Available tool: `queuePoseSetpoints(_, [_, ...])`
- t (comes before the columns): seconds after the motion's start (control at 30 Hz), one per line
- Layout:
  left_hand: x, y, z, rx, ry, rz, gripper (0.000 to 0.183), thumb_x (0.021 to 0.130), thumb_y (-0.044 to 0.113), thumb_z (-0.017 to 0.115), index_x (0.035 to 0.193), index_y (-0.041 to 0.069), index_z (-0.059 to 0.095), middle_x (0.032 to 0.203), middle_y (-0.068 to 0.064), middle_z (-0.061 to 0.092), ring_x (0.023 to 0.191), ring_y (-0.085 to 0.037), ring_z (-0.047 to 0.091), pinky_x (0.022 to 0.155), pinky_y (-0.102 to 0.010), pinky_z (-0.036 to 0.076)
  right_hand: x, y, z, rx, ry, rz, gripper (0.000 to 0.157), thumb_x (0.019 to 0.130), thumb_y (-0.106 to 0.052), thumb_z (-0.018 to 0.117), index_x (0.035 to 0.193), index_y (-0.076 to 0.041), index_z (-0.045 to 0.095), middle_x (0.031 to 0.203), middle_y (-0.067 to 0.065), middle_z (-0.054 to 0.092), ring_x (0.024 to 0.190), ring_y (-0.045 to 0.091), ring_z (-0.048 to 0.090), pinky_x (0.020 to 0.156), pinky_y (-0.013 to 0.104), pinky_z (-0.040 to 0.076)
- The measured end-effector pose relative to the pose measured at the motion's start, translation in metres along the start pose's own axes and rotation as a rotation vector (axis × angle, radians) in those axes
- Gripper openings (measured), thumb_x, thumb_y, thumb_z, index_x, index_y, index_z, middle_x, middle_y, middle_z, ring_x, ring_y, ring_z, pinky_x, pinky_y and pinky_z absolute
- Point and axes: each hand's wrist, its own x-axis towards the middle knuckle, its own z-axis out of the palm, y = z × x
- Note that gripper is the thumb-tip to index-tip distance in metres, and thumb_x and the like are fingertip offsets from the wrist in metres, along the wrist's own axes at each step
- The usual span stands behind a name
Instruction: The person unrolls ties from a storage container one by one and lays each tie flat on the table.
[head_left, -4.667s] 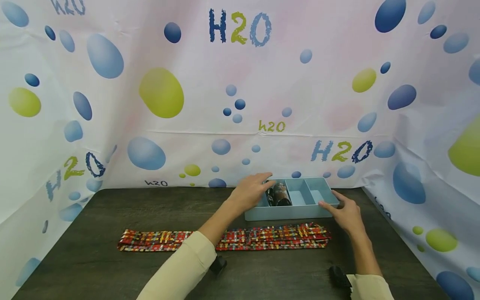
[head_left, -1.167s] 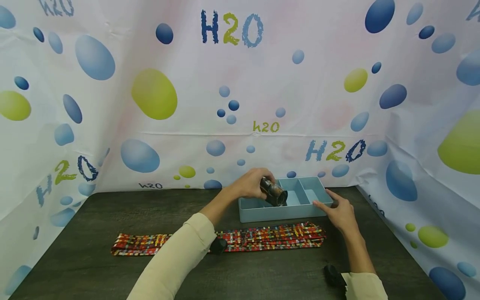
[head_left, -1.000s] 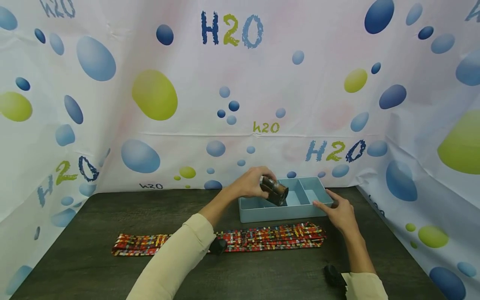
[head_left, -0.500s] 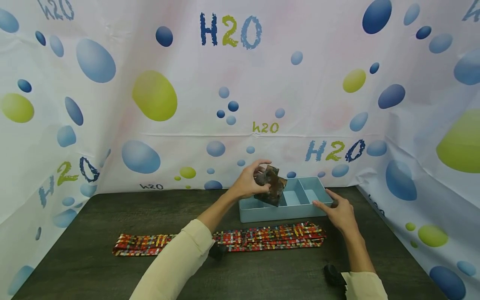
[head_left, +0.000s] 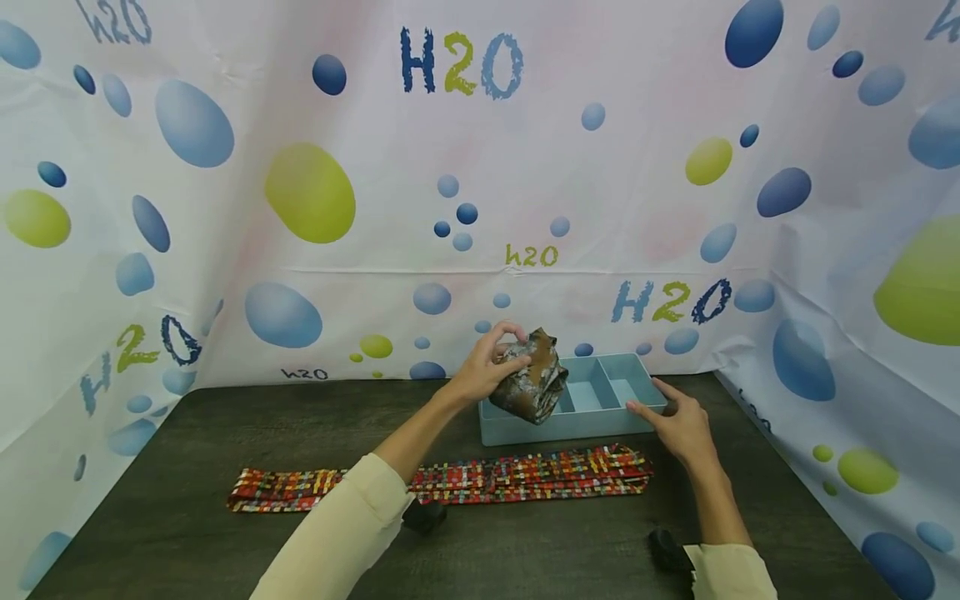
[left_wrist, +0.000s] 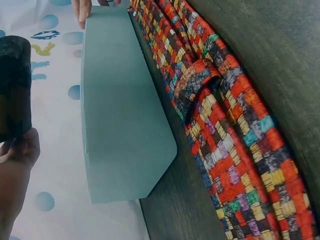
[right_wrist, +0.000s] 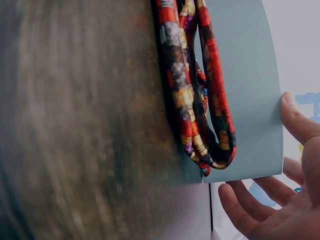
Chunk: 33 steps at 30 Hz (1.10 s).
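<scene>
White sheeting, creased and tinged pink in places, stands behind and along both sides of a dark, wood-grained desk. Blue and lime-green blobs and "H2O" lettering are printed across the sheeting; whether it is cloth or plastic is hard to tell. The light is soft.

The left arm is extended forward, the left hand raised with fingers curled. The right hand is held lower, thumb and index finger parted.
</scene>
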Motion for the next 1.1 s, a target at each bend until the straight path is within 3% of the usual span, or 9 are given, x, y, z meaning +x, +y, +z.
queuePoseSetpoints(0.07, [-0.003,0.002,0.000,-0.026,-0.007,-0.015,0.016,0.104,0.001,0.058,0.119,-0.005,0.055,0.131,-0.025,0.054,0.097,-0.021,0.062,0.078,-0.030,0.048,-0.001,0.000,0.000,0.003,0.002,0.000,0.086,0.096,-0.042,0.074,0.157,0.006,0.036,0.146,0.041,0.045,0.108,0.045,0.056,0.087,0.054,0.051])
queuePoseSetpoints(0.13, [-0.006,0.002,0.000,-0.058,-0.001,-0.050,0.015,0.104,0.003,0.058,0.116,-0.006,0.061,0.127,-0.023,0.061,0.115,-0.028,0.062,0.094,-0.035,0.052,0.000,0.001,0.000,0.003,0.005,-0.004,0.086,0.096,-0.043,0.074,0.157,0.007,0.036,0.147,0.042,0.044,0.110,0.046,0.056,0.089,0.057,0.051])
queuePoseSetpoints(0.27, [-0.013,0.003,0.000,-0.190,0.050,-0.150,0.021,0.104,0.006,0.060,0.118,-0.008,0.067,0.117,-0.010,0.070,0.116,-0.027,0.063,0.107,-0.042,0.049,-0.001,0.002,0.000,0.003,0.010,-0.011,0.086,0.096,-0.043,0.074,0.157,0.006,0.037,0.147,0.041,0.044,0.111,0.046,0.057,0.090,0.058,0.051])
queuePoseSetpoints(0.37, [-0.019,0.003,0.000,-0.304,0.097,-0.223,0.020,0.104,0.006,0.060,0.117,-0.005,0.070,0.114,-0.003,0.073,0.112,-0.018,0.064,0.103,-0.038,0.051,-0.002,0.002,0.000,0.001,0.010,-0.013,0.086,0.096,-0.042,0.074,0.156,0.006,0.037,0.146,0.042,0.045,0.110,0.046,0.057,0.090,0.058,0.051])
queuePoseSetpoints(0.53, [-0.029,0.000,-0.002,-0.440,0.101,-0.283,0.016,0.104,0.011,0.059,0.114,0.009,0.072,0.125,-0.005,0.064,0.100,-0.014,0.063,0.081,-0.028,0.055,-0.002,0.001,0.000,0.009,-0.001,-0.003,0.086,0.096,-0.042,0.074,0.157,0.006,0.036,0.148,0.042,0.043,0.115,0.049,0.056,0.095,0.062,0.050])
queuePoseSetpoints(0.67, [-0.037,-0.002,-0.003,-0.555,0.046,-0.266,0.018,0.101,0.020,0.066,0.119,0.015,0.066,0.126,-0.010,0.056,0.093,-0.015,0.064,0.074,-0.026,0.057,-0.001,0.000,0.001,0.020,-0.012,0.003,0.086,0.097,-0.041,0.073,0.158,0.006,0.034,0.150,0.042,0.040,0.120,0.051,0.054,0.099,0.065,0.048])
queuePoseSetpoints(0.77, [-0.044,-0.006,-0.006,-0.606,-0.008,-0.224,0.045,0.091,0.035,0.081,0.126,0.015,0.062,0.132,-0.013,0.051,0.096,-0.017,0.064,0.076,-0.027,0.058,-0.002,0.000,0.001,0.024,-0.012,0.004,0.086,0.097,-0.040,0.073,0.158,0.006,0.034,0.150,0.041,0.041,0.118,0.050,0.055,0.097,0.063,0.049])
queuePoseSetpoints(0.9, [-0.053,-0.006,-0.009,-0.544,-0.043,-0.194,0.087,0.077,0.044,0.092,0.142,0.001,0.054,0.155,-0.018,0.034,0.123,-0.027,0.051,0.083,-0.029,0.052,-0.003,0.000,0.001,0.024,-0.009,0.005,0.086,0.097,-0.041,0.073,0.158,0.005,0.035,0.149,0.041,0.043,0.115,0.047,0.056,0.094,0.059,0.050])
queuePoseSetpoints(1.1, [-0.070,0.003,-0.014,-0.355,-0.075,-0.206,0.077,0.086,0.023,0.086,0.147,-0.007,0.049,0.160,-0.024,0.034,0.153,-0.040,0.023,0.103,-0.041,0.049,-0.002,0.000,0.000,0.026,-0.018,0.010,0.087,0.097,-0.043,0.073,0.158,0.006,0.034,0.149,0.042,0.041,0.116,0.049,0.055,0.096,0.062,0.049])
